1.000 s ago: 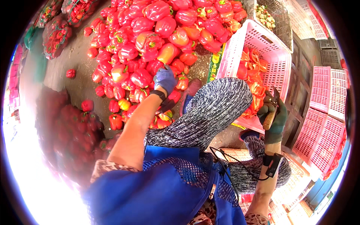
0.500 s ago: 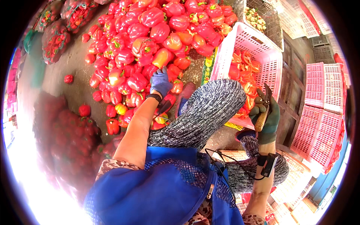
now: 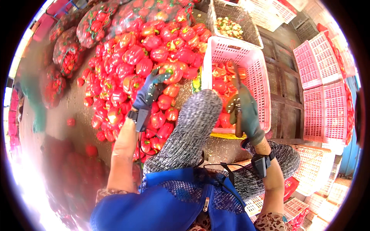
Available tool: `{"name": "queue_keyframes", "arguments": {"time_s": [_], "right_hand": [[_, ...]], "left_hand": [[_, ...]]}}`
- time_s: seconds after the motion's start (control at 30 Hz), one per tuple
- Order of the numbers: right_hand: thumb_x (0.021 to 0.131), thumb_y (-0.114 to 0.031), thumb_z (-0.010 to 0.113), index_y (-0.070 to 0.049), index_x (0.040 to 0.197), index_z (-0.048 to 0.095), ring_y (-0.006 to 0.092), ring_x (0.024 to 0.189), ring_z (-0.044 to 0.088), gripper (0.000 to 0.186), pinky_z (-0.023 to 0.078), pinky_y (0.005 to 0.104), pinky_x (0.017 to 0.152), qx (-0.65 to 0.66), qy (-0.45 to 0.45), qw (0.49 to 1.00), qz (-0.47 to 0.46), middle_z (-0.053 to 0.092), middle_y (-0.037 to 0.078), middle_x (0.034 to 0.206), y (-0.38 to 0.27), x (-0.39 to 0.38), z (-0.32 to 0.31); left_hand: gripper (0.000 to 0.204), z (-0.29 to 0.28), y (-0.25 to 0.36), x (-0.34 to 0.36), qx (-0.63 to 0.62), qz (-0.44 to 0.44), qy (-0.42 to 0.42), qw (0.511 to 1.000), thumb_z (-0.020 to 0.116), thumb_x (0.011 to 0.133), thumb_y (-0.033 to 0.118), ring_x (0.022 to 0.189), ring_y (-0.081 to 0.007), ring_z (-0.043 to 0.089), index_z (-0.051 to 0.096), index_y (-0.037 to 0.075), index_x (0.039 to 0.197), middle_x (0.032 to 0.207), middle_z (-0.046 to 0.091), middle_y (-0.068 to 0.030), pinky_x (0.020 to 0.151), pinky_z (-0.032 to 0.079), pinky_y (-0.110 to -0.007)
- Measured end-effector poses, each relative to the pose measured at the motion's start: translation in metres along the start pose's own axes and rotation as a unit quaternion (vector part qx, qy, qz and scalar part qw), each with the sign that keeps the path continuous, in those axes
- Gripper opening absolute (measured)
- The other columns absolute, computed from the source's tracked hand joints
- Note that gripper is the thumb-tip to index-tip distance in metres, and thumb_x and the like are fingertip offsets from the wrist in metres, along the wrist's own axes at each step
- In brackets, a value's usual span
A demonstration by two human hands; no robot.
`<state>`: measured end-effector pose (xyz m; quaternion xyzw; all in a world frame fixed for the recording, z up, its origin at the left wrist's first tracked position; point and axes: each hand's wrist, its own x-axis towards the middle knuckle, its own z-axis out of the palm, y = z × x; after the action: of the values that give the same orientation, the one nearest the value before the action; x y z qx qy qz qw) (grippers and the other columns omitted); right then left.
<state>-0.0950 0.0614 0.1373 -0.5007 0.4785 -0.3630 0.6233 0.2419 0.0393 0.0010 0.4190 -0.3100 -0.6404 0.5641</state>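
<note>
My left hand [image 3: 148, 91], in a dark blue glove flecked with pale bits, closes its fingers around the near side of a large red bell pepper [image 3: 174, 71] at the pile's right edge. Around it spreads a heap of red bell peppers [image 3: 123, 69] on the floor. In a green glove, my right hand [image 3: 248, 111] grips a knife [image 3: 239, 125] by its wooden handle. The blade points away from me, over the pink crate [image 3: 257, 73]. Inside that crate lie orange-red peppers [image 3: 219, 85], some partly hidden by my hand.
Beyond the pink crate a grey basket [image 3: 233, 11] holds pale green-white pieces [image 3: 229, 27]. Net sacks of peppers [image 3: 68, 54] line the far left. Stacked pink and white crates [image 3: 323, 69] stand at the right, past a dark slatted pallet [image 3: 283, 98]. My knee [image 3: 200, 111] rises between pile and crate.
My left hand has gone from resting fingers-down on the pile to holding a large pepper. The knife has swung from beside the crate to above it. The whole view has shifted.
</note>
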Motion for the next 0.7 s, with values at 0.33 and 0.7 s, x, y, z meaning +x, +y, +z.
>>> {"name": "queue_keyframes", "arguments": {"time_s": [0.33, 0.7], "right_hand": [[0.102, -0.027, 0.041, 0.004, 0.149, 0.025, 0.0063, 0.05, 0.044, 0.058, 0.039, 0.0208, 0.049, 0.049, -0.003, 0.993, -0.108, 0.052, 0.002, 0.074, -0.024, -0.016, -0.01], [0.101, -0.028, 0.045, 0.007, 0.147, 0.026, 0.0081, 0.05, 0.045, 0.061, 0.038, 0.0238, 0.049, -0.068, 0.047, 0.987, -0.136, 0.05, 0.001, 0.067, 0.006, -0.015, -0.04]], "left_hand": [[0.069, 0.21, 0.068, -0.009, -0.032, -0.003, -0.129, 0.991, 0.072, 0.082, 0.01, 0.1, -0.0156, 0.065, 0.038, -0.001, 0.141, 0.114, 0.064, -0.0103, 0.086, 0.052, -0.026], [0.07, 0.23, 0.0, 0.014, 0.063, 0.025, -0.105, 0.992, 0.077, 0.081, 0.016, 0.111, -0.0176, 0.058, 0.04, -0.001, 0.139, 0.123, 0.059, -0.0109, 0.094, 0.051, -0.032]]}}
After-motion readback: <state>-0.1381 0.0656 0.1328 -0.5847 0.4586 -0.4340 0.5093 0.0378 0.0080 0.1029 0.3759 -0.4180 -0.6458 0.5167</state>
